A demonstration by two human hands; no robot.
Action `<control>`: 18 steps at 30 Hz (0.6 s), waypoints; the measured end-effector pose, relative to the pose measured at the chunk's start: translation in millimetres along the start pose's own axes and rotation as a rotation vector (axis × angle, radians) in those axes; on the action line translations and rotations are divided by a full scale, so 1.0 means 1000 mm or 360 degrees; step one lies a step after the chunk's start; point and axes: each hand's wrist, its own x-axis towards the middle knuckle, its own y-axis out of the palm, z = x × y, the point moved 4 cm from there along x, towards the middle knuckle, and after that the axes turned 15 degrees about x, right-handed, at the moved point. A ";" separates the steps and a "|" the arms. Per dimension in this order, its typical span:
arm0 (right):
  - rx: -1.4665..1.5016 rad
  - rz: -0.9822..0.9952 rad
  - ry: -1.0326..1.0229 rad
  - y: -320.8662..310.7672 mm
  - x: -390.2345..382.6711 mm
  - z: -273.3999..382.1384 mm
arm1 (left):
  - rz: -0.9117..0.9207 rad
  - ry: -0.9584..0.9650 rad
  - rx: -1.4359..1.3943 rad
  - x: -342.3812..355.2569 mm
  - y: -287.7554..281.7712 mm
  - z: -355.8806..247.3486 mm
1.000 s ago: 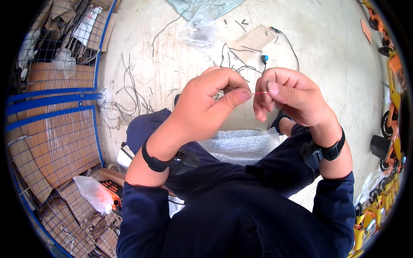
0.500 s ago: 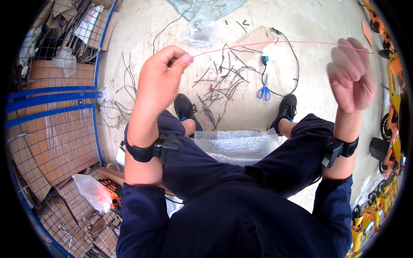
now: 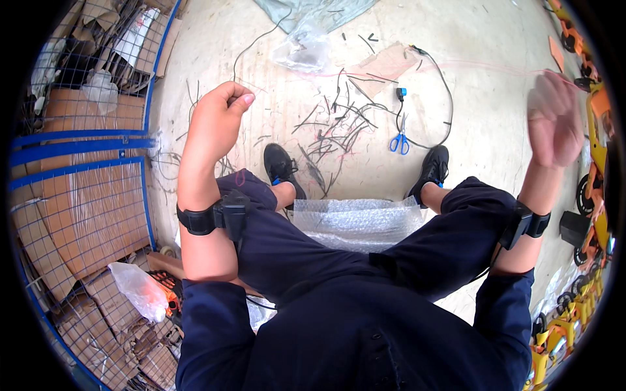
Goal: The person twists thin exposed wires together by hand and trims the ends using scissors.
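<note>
Pink thread [image 3: 417,67] runs taut above the floor between my two raised hands. My left hand [image 3: 218,120] pinches one end between thumb and forefinger; my right hand [image 3: 554,120] is blurred, its fingers curled around the other end. Blue scissors [image 3: 400,140] lie below the thread.

wire scraps [image 3: 329,133] and scissors [image 3: 399,139] litter the floor [image 3: 495,117] ahead.

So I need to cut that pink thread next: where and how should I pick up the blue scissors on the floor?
The blue scissors lie flat between the shoes, handle loops toward the person, blades pointing away toward the scraps. Probably best gripped at the loops, reaching down from above on the near side, clear of the black cable curving around them.
</note>
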 end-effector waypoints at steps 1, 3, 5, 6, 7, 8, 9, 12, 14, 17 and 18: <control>-0.0055 -0.0027 0.0044 -0.001 0.002 -0.014 | -0.0168 0.0133 0.0049 -0.003 0.001 -0.002; -0.0156 -0.0100 0.0143 -0.003 0.002 -0.046 | -0.0351 0.0125 0.0105 -0.005 0.001 -0.016; -0.0444 -0.0134 0.0233 0.001 0.000 -0.074 | -0.0206 0.0027 -0.0370 -0.004 0.003 -0.046; -0.0538 -0.0185 0.0287 0.003 -0.001 -0.090 | -0.0074 0.0088 -0.0608 -0.009 0.008 -0.054; -0.0646 -0.0250 0.0337 0.006 -0.003 -0.104 | 0.0121 0.0174 -0.0706 -0.016 0.012 -0.072; -0.0684 -0.0291 0.0415 0.011 -0.006 -0.116 | 0.0316 0.0260 -0.0802 -0.025 0.011 -0.093; -0.0718 -0.0326 0.0500 0.015 -0.007 -0.128 | 0.0399 0.0399 -0.0776 -0.032 0.011 -0.108; -0.0923 -0.0207 0.0585 0.026 -0.012 -0.153 | 0.0214 0.0723 -0.0573 -0.041 0.016 -0.135; -0.1023 -0.0142 0.0623 0.034 -0.015 -0.161 | 0.0114 0.0759 -0.0499 -0.044 0.018 -0.140; -0.1230 -0.0061 0.0627 0.037 -0.019 -0.166 | -0.0006 0.0782 -0.0525 -0.044 0.024 -0.140; -0.1287 -0.0053 0.0637 0.037 -0.020 -0.168 | -0.0025 0.0780 -0.0519 -0.046 0.026 -0.141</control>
